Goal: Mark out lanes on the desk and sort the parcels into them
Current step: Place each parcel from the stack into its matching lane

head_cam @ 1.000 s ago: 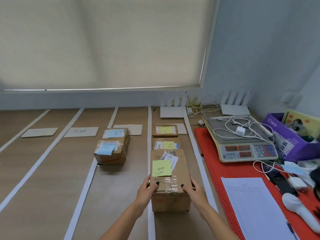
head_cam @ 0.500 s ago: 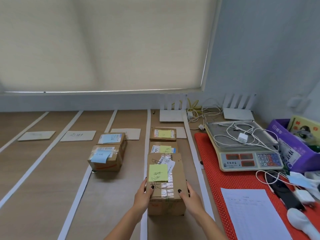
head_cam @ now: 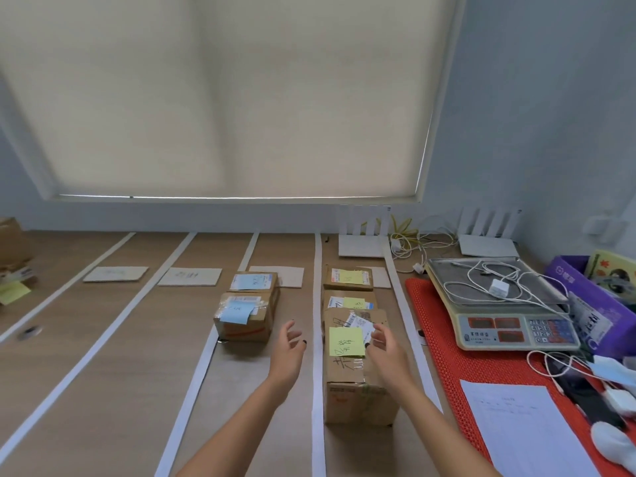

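The nearest cardboard parcel (head_cam: 358,366) sits on the wooden desk (head_cam: 103,373) in the lane between two white tape strips (head_cam: 317,339), third in a row behind two smaller yellow-noted parcels (head_cam: 348,282). Both hands hover with fingers loosely spread, holding nothing — the left hand (head_cam: 287,349) over the strip left of the box, the right hand (head_cam: 387,349) above the box's right edge. The box is creased brown cardboard, sealed with glossy clear tape, carrying a torn white shipping label and a yellow sticky note (head_cam: 346,340) with handwriting too scrawled to read. In the next lane left stand two parcels with blue notes (head_cam: 246,304). To the right, a red mesh mat (head_cam: 481,370) bears an electronic scale (head_cam: 499,311) draped with white charger cables, a printed sheet (head_cam: 523,432) and a purple box (head_cam: 585,297).
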The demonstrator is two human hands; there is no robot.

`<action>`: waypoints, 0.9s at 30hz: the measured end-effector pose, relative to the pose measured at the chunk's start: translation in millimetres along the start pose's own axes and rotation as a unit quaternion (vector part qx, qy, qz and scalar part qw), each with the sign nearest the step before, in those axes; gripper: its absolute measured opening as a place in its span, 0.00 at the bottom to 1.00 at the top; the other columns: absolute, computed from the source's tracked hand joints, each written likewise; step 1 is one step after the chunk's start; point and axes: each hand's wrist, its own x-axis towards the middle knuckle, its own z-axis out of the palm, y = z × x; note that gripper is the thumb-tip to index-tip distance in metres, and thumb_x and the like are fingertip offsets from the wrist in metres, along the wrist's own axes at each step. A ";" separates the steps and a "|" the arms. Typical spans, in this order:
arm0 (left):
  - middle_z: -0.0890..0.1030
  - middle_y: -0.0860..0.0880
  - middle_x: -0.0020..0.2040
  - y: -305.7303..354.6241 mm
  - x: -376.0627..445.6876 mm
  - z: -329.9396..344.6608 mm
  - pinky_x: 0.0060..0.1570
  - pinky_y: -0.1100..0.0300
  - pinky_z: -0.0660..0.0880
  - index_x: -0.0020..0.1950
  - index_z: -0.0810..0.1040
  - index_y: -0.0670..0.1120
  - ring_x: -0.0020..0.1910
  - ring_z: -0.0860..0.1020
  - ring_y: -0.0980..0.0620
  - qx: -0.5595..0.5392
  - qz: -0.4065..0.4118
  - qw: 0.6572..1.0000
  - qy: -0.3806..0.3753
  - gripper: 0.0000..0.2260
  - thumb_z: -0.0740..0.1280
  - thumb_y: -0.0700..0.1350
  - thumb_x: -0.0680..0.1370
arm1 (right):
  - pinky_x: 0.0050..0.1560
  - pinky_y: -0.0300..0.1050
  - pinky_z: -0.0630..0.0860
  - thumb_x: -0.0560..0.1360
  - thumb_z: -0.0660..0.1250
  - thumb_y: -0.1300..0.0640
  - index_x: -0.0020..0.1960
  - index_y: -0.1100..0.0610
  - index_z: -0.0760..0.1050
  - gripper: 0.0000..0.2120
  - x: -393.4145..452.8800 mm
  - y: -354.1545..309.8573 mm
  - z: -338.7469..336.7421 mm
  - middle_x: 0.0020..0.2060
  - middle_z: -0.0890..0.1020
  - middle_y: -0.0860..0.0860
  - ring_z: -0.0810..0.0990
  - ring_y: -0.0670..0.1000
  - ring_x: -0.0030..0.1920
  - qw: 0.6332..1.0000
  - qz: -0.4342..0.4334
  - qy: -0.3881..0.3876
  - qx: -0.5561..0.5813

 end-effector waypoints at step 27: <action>0.71 0.48 0.66 -62.3 15.9 -357.7 0.58 0.59 0.73 0.73 0.61 0.53 0.59 0.69 0.54 0.039 0.101 0.993 -0.035 0.31 0.67 0.35 0.73 | 0.50 0.28 0.71 0.70 0.70 0.66 0.68 0.55 0.67 0.28 -115.7 -149.6 341.9 0.57 0.76 0.51 0.74 0.47 0.58 0.988 -0.138 -0.050 -0.041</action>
